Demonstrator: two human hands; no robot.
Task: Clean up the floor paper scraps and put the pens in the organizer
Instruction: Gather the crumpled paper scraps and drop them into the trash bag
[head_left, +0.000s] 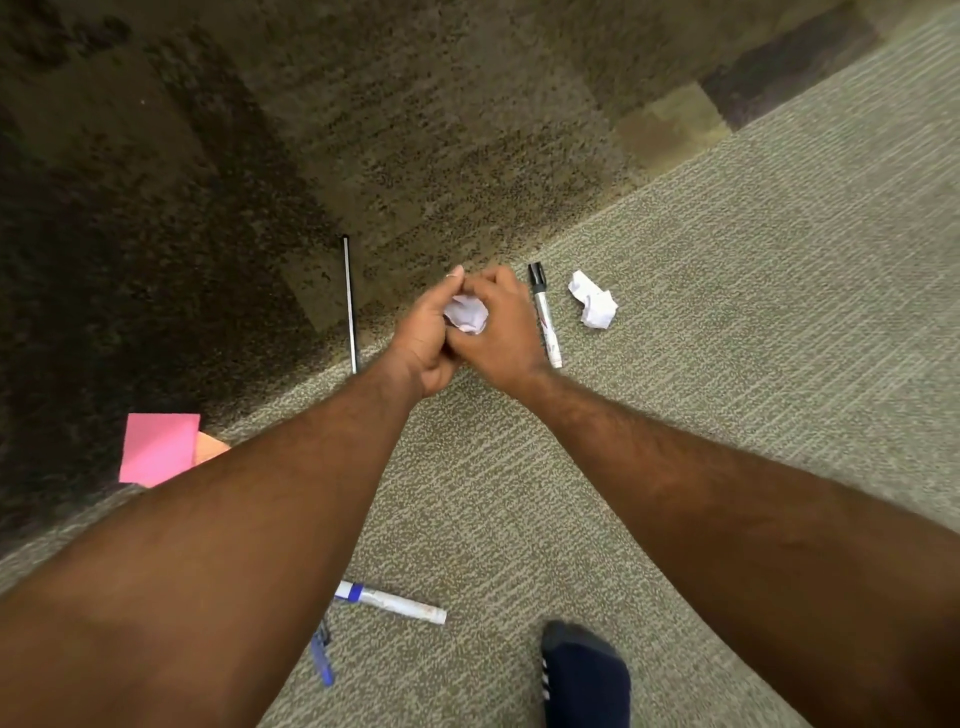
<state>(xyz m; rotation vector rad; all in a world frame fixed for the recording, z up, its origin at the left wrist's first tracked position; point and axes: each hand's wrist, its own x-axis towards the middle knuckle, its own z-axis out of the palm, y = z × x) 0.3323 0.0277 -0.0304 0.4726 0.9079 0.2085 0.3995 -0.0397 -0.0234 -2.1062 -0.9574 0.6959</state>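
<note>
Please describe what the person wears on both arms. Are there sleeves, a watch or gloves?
No sleeves show: the left forearm and the right forearm are bare to the wrists, with fine hair. No watch or glove is visible. A small pale ring seems to sit on a left finger, though it is too small to confirm.

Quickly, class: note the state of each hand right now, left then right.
Left hand: closed round the crumpled paper ball.
Right hand: closed round the same ball.
</note>
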